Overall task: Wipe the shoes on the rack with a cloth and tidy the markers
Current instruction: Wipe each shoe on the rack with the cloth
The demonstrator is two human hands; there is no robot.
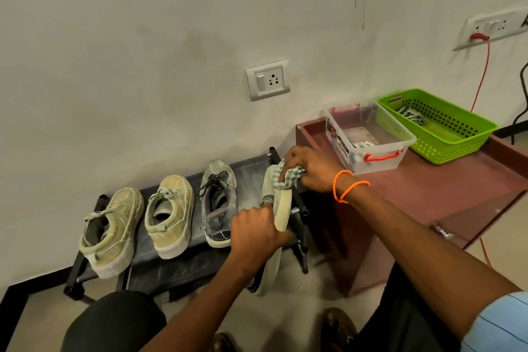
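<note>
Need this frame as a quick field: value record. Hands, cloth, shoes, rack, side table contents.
left hand: left hand grips the heel end of the tilted shoe
right hand: right hand holds the striped cloth bunched against the toe end of that shoe
shoes standing on rack: three; two tan shoes and one grey laced shoe
rack: black shoe rack, against the wall
side table: reddish table carries a clear plastic box and a green basket
basket contents: a patterned cloth
markers: cannot tell
</note>
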